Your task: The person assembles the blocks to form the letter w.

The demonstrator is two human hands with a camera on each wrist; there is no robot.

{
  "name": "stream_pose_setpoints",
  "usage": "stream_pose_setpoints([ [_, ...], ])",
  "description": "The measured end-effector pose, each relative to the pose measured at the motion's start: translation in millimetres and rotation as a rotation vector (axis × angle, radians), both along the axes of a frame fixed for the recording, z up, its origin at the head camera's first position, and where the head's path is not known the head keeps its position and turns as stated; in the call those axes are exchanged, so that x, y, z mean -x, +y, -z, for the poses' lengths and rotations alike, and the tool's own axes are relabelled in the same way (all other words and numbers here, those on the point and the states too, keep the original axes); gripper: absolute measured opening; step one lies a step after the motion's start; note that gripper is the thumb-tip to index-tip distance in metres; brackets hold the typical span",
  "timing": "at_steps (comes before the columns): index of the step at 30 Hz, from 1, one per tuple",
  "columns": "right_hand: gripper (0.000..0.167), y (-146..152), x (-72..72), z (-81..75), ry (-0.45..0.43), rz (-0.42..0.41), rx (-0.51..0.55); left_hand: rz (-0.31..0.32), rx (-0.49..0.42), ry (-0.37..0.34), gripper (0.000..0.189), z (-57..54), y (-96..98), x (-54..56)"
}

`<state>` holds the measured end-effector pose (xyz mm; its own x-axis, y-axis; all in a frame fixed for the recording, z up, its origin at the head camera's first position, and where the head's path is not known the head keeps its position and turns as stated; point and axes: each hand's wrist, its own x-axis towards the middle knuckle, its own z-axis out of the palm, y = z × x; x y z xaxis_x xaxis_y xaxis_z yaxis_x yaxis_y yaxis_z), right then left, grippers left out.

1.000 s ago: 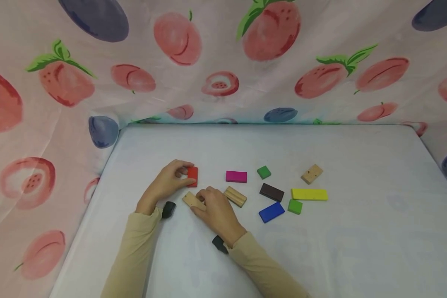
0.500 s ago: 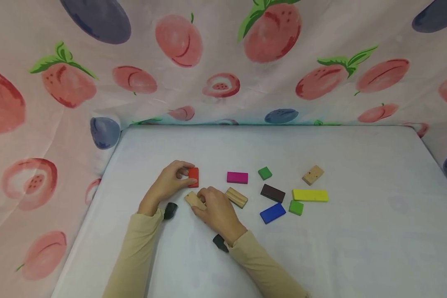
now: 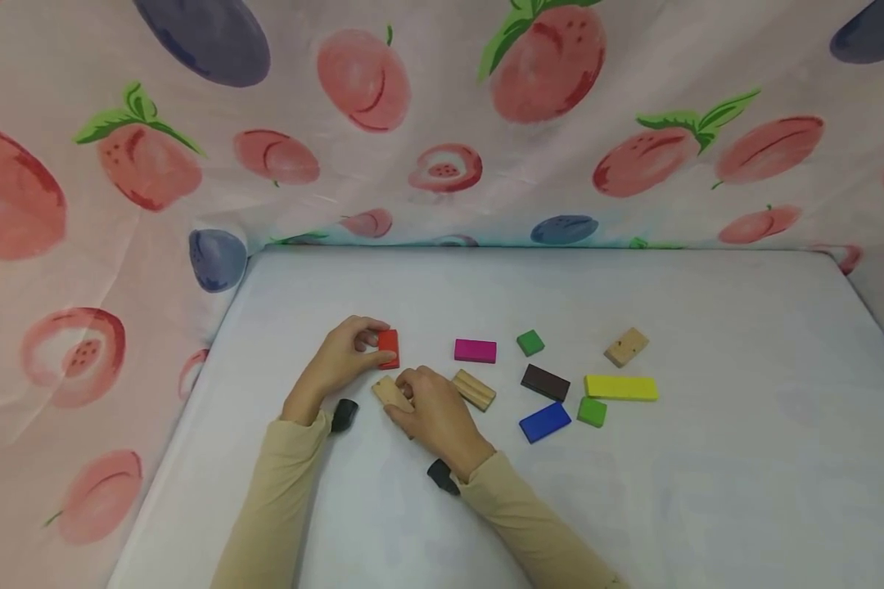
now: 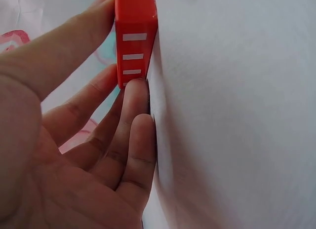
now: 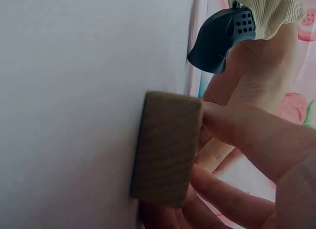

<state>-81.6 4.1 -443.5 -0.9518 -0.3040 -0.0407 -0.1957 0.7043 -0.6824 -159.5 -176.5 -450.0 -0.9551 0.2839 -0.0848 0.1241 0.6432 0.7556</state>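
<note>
In the head view my left hand (image 3: 342, 357) holds a small red block (image 3: 389, 349) at the left of the group, thumb on the near part and fingertips at the far end. The left wrist view shows white stripes on the side of this red block (image 4: 134, 51), which sits at the white tabletop. My right hand (image 3: 442, 413) grips a plain wooden block (image 3: 390, 393) just nearer than the red one, partly hidden by the fingers. Its bare end (image 5: 168, 150) faces the right wrist camera, low at the table surface.
Right of my right hand lies a grooved wooden block (image 3: 474, 390). Further right are magenta (image 3: 475, 352), dark brown (image 3: 545, 382), blue (image 3: 545, 422) and yellow (image 3: 621, 388) blocks, two green pieces (image 3: 530, 343) and a speckled wooden block (image 3: 626, 347). A fruit-patterned cloth (image 3: 442, 204) hangs behind the table (image 3: 744, 458).
The head view has shifted, so everything appears slightly further right. The wooden block in my right hand has turned slightly. My left hand keeps its hold on the red block.
</note>
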Motion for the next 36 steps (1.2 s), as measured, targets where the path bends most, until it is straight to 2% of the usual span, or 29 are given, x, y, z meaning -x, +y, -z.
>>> stream_pose_setpoints([
  [9,0.033,0.3,0.1,-0.2,0.002,-0.004,-0.002,-0.019,0.009,-0.017,0.047,-0.4,0.0,-1.3],
  [15,0.032,1.1,0.9,0.4,-0.008,0.013,0.003,-0.018,-0.004,-0.001,0.046,0.2,0.1,-1.0],
  [22,0.03,-0.1,1.4,0.7,-0.01,0.017,0.003,-0.044,-0.004,-0.016,0.046,2.7,-0.3,-2.4],
  [36,0.033,0.4,3.0,1.6,-0.013,0.055,0.014,-0.046,-0.008,-0.009,0.045,1.7,-0.4,-1.5],
])
